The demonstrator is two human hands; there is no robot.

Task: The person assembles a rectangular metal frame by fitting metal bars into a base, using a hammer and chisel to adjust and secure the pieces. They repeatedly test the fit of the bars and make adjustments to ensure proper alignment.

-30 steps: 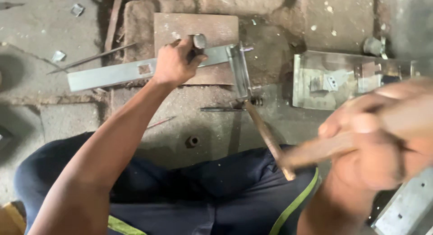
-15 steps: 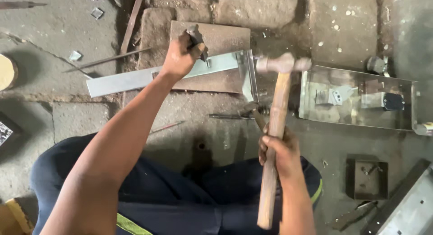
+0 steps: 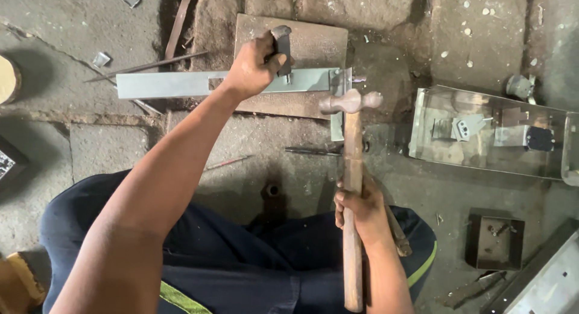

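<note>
My left hand (image 3: 253,65) grips a dark metal punch (image 3: 282,46), held upright on a long flat strip of grey sheet metal (image 3: 175,84). The strip lies across a rusty steel plate (image 3: 313,46) on the stone floor, and its right end is bent downward (image 3: 338,118). My right hand (image 3: 360,210) holds a hammer by its wooden handle (image 3: 353,163). The hammer's steel head (image 3: 350,101) hovers just right of the punch, beside the strip's bent end.
A shiny sheet-metal tray (image 3: 488,133) with small cut pieces lies at the right. A small dark metal box (image 3: 496,241) and another sheet-metal part (image 3: 546,284) sit at the lower right. Thin rods (image 3: 151,65) and metal scraps lie at the upper left.
The hammer came down from a raised, blurred position near the camera and now sits lower, its head close to the strip. My left hand has kept the punch on the strip.
</note>
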